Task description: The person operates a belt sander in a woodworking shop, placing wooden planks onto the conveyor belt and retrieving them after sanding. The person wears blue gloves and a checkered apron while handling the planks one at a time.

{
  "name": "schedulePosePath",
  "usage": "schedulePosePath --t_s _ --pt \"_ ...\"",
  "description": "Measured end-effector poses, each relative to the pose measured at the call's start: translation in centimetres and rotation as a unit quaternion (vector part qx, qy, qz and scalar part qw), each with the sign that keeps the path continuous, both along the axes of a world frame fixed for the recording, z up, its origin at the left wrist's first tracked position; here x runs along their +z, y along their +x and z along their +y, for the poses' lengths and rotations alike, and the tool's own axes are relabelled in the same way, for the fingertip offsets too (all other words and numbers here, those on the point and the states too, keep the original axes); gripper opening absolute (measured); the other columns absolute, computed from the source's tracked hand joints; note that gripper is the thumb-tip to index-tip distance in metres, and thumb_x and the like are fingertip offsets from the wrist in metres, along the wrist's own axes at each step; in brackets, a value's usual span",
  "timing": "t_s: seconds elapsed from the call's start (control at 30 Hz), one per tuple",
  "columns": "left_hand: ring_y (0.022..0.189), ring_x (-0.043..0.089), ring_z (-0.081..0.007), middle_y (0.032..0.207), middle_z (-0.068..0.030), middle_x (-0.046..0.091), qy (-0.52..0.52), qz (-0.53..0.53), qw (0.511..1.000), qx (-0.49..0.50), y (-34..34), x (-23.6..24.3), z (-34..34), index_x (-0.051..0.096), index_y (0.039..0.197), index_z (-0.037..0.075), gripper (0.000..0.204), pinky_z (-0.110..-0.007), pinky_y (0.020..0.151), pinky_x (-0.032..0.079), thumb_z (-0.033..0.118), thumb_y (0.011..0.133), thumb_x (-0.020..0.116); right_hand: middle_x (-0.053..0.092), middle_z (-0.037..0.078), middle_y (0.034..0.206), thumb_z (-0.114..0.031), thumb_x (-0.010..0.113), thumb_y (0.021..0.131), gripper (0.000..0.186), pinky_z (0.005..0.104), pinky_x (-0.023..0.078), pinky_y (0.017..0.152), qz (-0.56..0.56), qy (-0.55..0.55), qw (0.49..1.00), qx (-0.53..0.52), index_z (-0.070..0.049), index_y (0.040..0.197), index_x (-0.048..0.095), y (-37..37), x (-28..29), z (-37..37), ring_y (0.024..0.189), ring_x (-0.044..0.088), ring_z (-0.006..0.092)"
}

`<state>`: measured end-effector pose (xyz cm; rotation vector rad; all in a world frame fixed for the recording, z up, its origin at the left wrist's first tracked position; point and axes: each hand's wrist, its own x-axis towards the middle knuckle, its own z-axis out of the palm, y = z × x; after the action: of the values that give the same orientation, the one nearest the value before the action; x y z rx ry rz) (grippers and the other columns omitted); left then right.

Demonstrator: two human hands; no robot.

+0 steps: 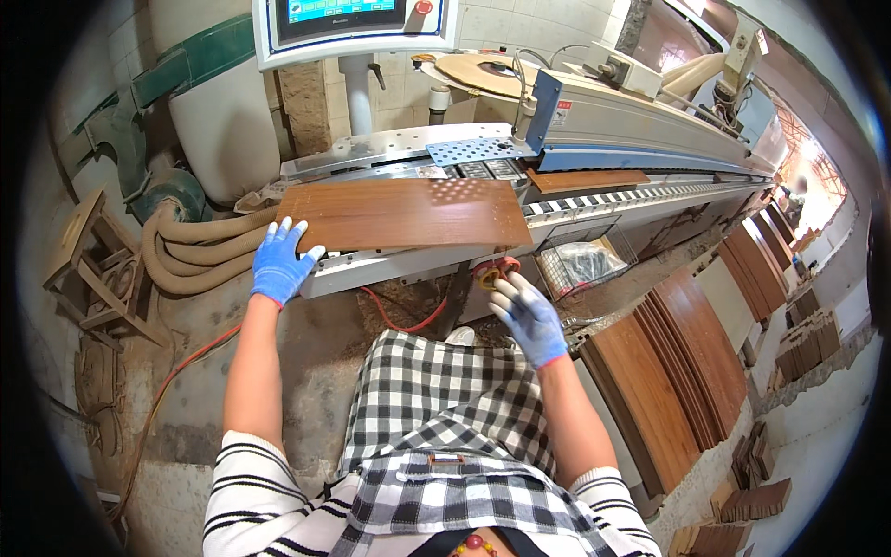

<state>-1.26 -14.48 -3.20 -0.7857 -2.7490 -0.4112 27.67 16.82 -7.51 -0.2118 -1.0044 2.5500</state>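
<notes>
Machinery (640,116), long and cream with blue parts, stretches from ahead of the left grip (284,263) to far beyond the right grip (531,320). Next in size, a stack of brown boards (640,390) lies to the right of the right grip, nearer the wearer, with several edges showing side by side. Brown panel (390,212), smooth and wood-grained, lies flat across the machine bed (357,269): its near left corner is under the left grip, and its near right corner is just ahead of the right grip. Tan ribbed hoses (218,226) loop to the left of the left grip, and a wooden stool (102,265) stands farther out on that side. Control screen (339,11) sits well ahead of the left grip, and a round tan reel (464,74) is well ahead of the right one.

Both grips wear blue gloves with pale fingertips. The left is spread — fingers laid on the panel, thumb held apart. The right has its fingers bent, off the panel; a small yellow ring (487,278) shows at its fingertips — whether it is pinched, I cannot tell. Clear plastic bundle (583,264) lies ahead and to the right of the right grip.
</notes>
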Motion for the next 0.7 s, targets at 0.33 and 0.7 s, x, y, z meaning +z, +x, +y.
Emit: schedulePosePath --t_s 0.33,0.7 --pt "0.125 0.043 -0.0316 0.125 -0.0121 0.054 -0.018 -0.013 0.997 0.069 -0.9 2.4 5.6 0.057 0.122 0.012 0.067 -0.046 0.107 0.031 0.059 0.076 0.066 0.053 0.008 0.132 -0.026 0.067 0.079 0.050 0.0440 0.035 0.103 -0.443 0.812 0.332 -0.186 -0.014 0.126 0.057 12.8 -4.4 9.6 0.122 0.046 0.0300" --pt "0.137 0.031 -0.0354 0.147 -0.0168 0.039 0.012 0.022 0.999 0.047 -1.3 -0.4 5.8 0.050 0.135 0.012 0.070 -0.044 0.114 0.024 0.058 0.083 0.059 0.054 0.009 0.130 -0.011 0.052 0.083 0.039 0.0436 0.035 0.105 -0.438 0.831 0.280 -0.199 -0.010 0.121 0.059 16.1 -10.9 10.4 0.121 0.047 0.0304"
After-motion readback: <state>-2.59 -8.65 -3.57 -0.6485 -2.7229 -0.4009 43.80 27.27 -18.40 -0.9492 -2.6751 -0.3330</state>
